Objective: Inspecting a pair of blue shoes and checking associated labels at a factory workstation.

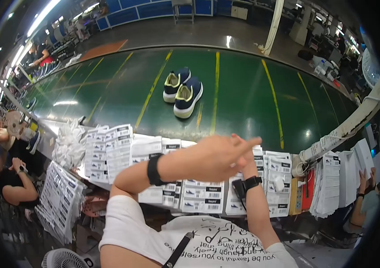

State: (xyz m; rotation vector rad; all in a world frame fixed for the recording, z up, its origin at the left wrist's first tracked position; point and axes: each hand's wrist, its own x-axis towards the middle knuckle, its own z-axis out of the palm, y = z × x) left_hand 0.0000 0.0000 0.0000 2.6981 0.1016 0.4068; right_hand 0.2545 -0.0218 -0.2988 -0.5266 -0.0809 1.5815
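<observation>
My left hand (219, 154) reaches across in front of me over the label sheets, a black band on its wrist. One finger stretches out to the right, and nothing shows in the hand. It overlaps my right hand (245, 160), whose fingers are mostly hidden behind it. A black watch and a small black box with a cord sit on the right wrist. Beyond both hands, a pair of navy sneakers (183, 106) with white soles and yellow-green lining stands on the green conveyor belt (243, 102), apart from my hands.
Stacks of printed label sheets (202, 196) line the ledge, with crumpled white paper (69, 145) at its left end. A white post (342, 131) rises on the right, near a red item (307, 190). A co-worker's arm (20, 190) is at left; another person's hands (367, 178) hold paper at right.
</observation>
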